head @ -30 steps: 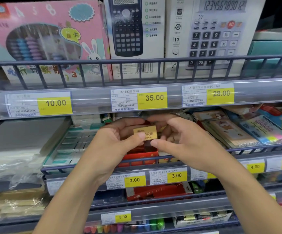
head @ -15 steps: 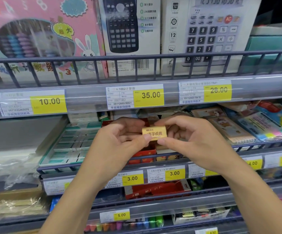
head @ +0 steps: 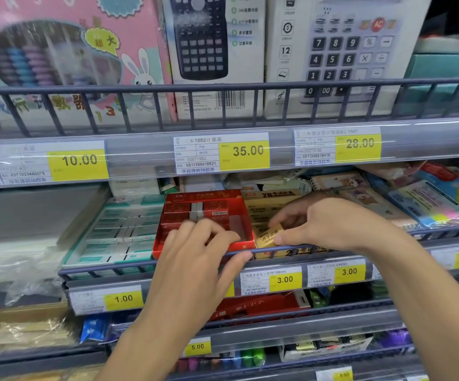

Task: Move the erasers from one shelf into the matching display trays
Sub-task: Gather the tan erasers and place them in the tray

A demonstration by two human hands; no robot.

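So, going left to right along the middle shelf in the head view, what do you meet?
Grey paper stack → teal eraser tray → red display tray with the left hand → yellow eraser pinched by the right hand → notebooks.

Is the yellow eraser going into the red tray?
No, the right hand holds the yellow eraser over the yellow tray, beside the red tray.

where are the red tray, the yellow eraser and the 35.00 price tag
red tray (head: 165, 243): head view, left wall.
yellow eraser (head: 268, 235): head view, printed wrapper face.
35.00 price tag (head: 246, 151): head view, yellow price panel.
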